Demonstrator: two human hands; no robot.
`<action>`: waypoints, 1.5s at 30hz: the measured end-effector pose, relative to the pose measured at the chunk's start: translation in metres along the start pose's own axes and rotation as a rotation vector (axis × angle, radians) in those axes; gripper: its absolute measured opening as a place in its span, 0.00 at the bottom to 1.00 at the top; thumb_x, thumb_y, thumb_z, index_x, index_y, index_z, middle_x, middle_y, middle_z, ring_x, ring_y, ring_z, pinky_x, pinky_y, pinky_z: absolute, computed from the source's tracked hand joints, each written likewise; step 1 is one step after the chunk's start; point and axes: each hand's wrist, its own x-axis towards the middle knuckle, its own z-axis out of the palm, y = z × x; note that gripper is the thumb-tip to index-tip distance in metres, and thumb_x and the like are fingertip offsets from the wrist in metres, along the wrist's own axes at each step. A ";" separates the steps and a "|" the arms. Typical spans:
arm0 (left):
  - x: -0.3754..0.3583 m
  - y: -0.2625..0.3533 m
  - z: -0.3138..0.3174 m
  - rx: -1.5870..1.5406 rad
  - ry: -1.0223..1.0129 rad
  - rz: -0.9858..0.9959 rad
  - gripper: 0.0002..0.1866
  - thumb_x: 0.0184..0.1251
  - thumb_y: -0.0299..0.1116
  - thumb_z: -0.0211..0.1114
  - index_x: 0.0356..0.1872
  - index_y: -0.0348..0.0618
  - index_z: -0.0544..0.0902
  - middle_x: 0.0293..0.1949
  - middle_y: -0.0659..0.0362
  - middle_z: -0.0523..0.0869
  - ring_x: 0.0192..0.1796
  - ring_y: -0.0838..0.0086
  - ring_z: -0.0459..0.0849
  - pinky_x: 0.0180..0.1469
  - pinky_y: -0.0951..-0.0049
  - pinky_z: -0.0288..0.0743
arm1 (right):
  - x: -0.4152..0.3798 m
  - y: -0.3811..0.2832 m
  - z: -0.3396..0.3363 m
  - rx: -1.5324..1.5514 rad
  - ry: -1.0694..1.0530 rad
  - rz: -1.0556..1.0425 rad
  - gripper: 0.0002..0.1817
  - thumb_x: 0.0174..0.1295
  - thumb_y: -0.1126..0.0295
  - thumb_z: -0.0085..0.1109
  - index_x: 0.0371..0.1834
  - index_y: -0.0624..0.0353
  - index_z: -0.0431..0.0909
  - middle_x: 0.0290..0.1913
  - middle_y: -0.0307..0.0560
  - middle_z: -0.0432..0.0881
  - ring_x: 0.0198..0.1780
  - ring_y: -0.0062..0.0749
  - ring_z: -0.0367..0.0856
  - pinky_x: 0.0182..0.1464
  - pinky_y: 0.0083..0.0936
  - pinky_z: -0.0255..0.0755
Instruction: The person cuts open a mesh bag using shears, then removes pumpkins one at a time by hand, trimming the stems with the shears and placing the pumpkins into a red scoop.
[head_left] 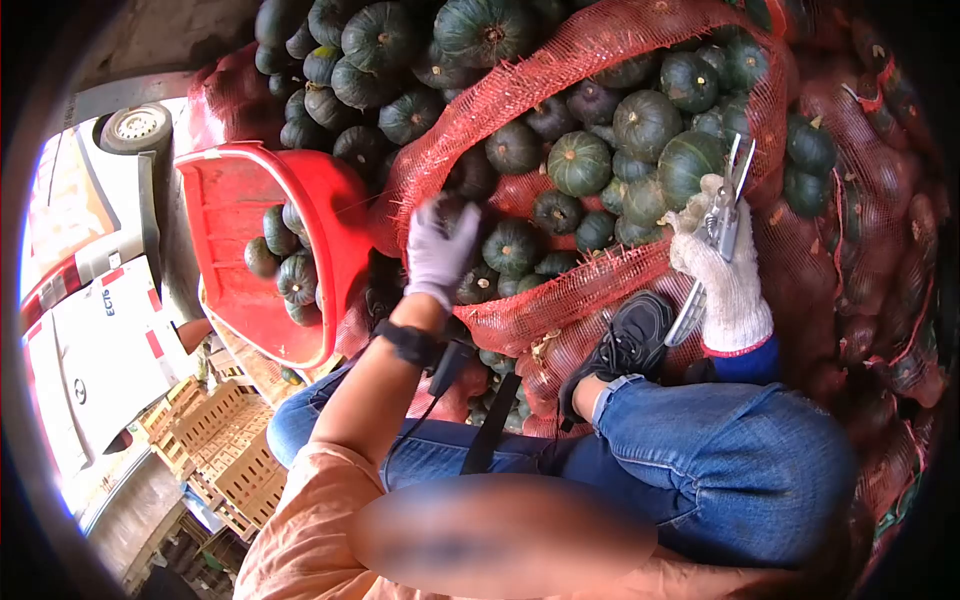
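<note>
My left hand (442, 250), in a pale lilac glove, reaches over the left rim of a red mesh sack (610, 35). Its fingers are spread, slightly blurred, around a dark round squash just beyond them. Dark green kabocha squashes (578, 163) fill the sack, its mouth rolled wide. At the right side of the sack, my right hand (722, 265), in a white knit glove, is closed on silver metal shears (732, 215). Their two narrow blades point upward, spread apart, and a handle shows below the palm. A pale green squash (690, 165) lies close to the blades.
Left of the sack, a red plastic tub (335, 200) lies tipped, holding several squashes. More loose squashes (380, 40) are piled behind. Filled mesh sacks (800, 270) crowd the right. Wooden crates (235, 430) and a white vehicle (110, 350) stand lower left. My shoe (635, 330) rests near the sack's front.
</note>
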 end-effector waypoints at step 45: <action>-0.069 0.107 -0.005 -1.302 -0.258 -0.333 0.34 0.72 0.62 0.52 0.65 0.44 0.74 0.61 0.52 0.79 0.63 0.56 0.78 0.68 0.49 0.71 | -0.012 0.029 0.039 -0.194 -0.740 0.389 0.28 0.53 0.82 0.60 0.59 0.52 0.68 0.33 0.36 0.73 0.32 0.22 0.77 0.33 0.28 0.78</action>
